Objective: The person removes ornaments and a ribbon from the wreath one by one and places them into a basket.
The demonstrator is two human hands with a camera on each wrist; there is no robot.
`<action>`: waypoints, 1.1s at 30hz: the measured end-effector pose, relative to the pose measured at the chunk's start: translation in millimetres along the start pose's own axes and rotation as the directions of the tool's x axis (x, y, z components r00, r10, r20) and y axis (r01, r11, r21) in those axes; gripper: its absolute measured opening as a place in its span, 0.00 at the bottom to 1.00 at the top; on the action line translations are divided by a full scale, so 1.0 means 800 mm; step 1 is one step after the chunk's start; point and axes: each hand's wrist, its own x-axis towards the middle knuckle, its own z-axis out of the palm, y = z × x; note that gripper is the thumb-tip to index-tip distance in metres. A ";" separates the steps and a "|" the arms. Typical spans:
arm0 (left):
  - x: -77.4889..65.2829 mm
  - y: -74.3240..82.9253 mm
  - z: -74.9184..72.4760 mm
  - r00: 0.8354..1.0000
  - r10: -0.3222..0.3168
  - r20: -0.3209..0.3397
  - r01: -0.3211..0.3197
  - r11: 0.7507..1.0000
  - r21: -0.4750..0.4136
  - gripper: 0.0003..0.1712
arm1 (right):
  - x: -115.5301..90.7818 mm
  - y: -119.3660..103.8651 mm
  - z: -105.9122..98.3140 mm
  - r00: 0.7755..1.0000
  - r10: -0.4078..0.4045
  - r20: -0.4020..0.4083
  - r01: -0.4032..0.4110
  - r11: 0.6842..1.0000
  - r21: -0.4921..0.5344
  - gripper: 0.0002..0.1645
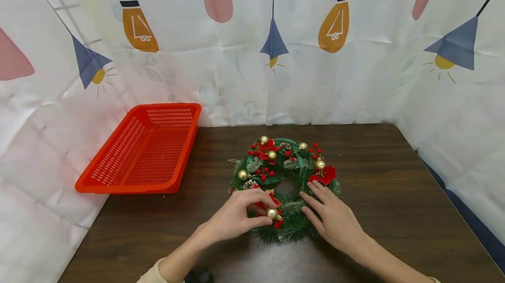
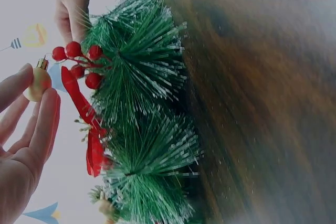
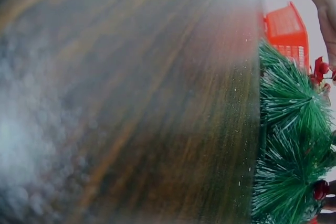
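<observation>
A green Christmas wreath (image 1: 292,226) lies on the dark wooden table, dressed with red poinsettias, berries, pinecones and gold balls. At its near left part, my left hand (image 1: 240,213) pinches a gold ball ornament (image 1: 272,213) between thumb and fingers. The left wrist view shows that gold ball (image 2: 39,85) held beside a sprig of red berries (image 2: 73,50) and a red poinsettia (image 2: 93,150). My right hand (image 1: 335,217) rests on the wreath's right side with its fingers spread, just below another red poinsettia (image 1: 323,175). Only its fingertips show in the right wrist view.
An orange-red plastic basket (image 1: 179,173) stands at the table's back left, partly past the edge. Behind the table (image 1: 394,204) hangs a white curtain (image 1: 236,81) printed with lamps and bulbs. A dark object (image 1: 199,275) sits by my left forearm.
</observation>
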 end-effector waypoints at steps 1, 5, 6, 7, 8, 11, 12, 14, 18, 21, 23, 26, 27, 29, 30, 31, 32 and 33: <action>0.000 0.001 0.001 1.000 0.003 0.004 -0.003 1.000 -0.004 0.15 | 0.000 0.000 0.000 1.000 0.000 0.002 0.000 1.000 -0.001 0.27; 0.000 0.004 0.007 1.000 0.012 0.020 -0.012 1.000 -0.013 0.15 | 0.000 0.000 0.001 1.000 0.004 0.012 -0.004 1.000 -0.002 0.27; 0.000 0.005 0.009 1.000 0.013 0.022 -0.013 1.000 -0.014 0.15 | 0.000 -0.001 0.001 1.000 0.004 0.013 -0.004 1.000 -0.003 0.27; 0.000 0.005 0.010 1.000 0.017 0.024 -0.016 1.000 -0.015 0.15 | 0.000 -0.001 0.001 1.000 0.004 0.014 -0.004 1.000 -0.003 0.27; -0.001 0.006 0.011 1.000 0.020 0.024 -0.019 1.000 -0.015 0.15 | 0.000 -0.001 0.001 1.000 0.005 0.014 -0.005 1.000 -0.003 0.27; -0.002 0.007 0.012 1.000 0.022 0.021 -0.022 0.999 -0.028 0.15 | -0.001 -0.001 0.001 1.000 0.006 0.012 -0.006 1.000 -0.003 0.26; -0.003 0.007 0.011 1.000 0.025 0.018 -0.024 0.999 -0.032 0.15 | -0.001 -0.002 0.001 1.000 0.006 0.012 -0.006 1.000 -0.002 0.26; -0.004 0.008 0.011 1.000 0.028 0.010 -0.028 0.999 -0.043 0.16 | -0.001 -0.002 0.001 1.000 0.008 0.010 -0.008 1.000 -0.001 0.26; -0.005 0.009 0.007 0.999 0.040 -0.017 -0.042 0.996 -0.079 0.17 | -0.002 -0.002 0.001 1.000 0.008 0.007 -0.008 1.000 0.001 0.27; -0.006 0.010 0.001 0.999 0.035 -0.039 -0.039 0.994 -0.103 0.18 | -0.002 -0.003 0.001 1.000 0.006 0.007 -0.006 1.000 0.003 0.27; -0.006 0.010 -0.003 0.998 0.039 -0.052 -0.045 0.993 -0.106 0.17 | -0.002 -0.003 0.001 1.000 0.008 0.008 -0.008 1.000 0.005 0.26; -0.007 0.011 -0.010 0.997 0.029 -0.074 -0.038 0.992 -0.118 0.18 | -0.002 -0.003 0.000 1.000 0.017 0.017 -0.017 1.000 0.010 0.26; -0.007 0.011 -0.012 0.996 0.028 -0.081 -0.038 0.992 -0.120 0.18 | -0.002 -0.003 0.000 1.000 0.019 0.019 -0.020 1.000 0.011 0.26; -0.009 0.013 -0.018 0.995 0.012 -0.100 -0.024 0.992 -0.120 0.17 | -0.001 -0.003 0.000 1.000 0.022 0.020 -0.022 1.000 0.014 0.26; -0.011 0.013 -0.020 0.994 -0.005 -0.110 -0.008 0.993 -0.118 0.17 | -0.001 -0.003 0.000 1.000 0.022 0.021 -0.022 1.000 0.016 0.26; -0.012 0.014 -0.023 0.993 -0.020 -0.118 0.006 0.993 -0.116 0.17 | -0.001 -0.003 0.000 1.000 0.022 0.022 -0.022 1.000 0.016 0.26; -0.013 0.015 -0.026 0.991 -0.034 -0.127 0.020 0.993 -0.113 0.16 | -0.001 -0.004 0.000 1.000 0.021 0.023 -0.022 1.000 0.016 0.26; -0.015 0.016 -0.030 0.989 -0.046 -0.138 0.032 0.994 -0.105 0.16 | -0.001 -0.004 0.000 0.999 0.021 0.024 -0.021 1.000 0.017 0.26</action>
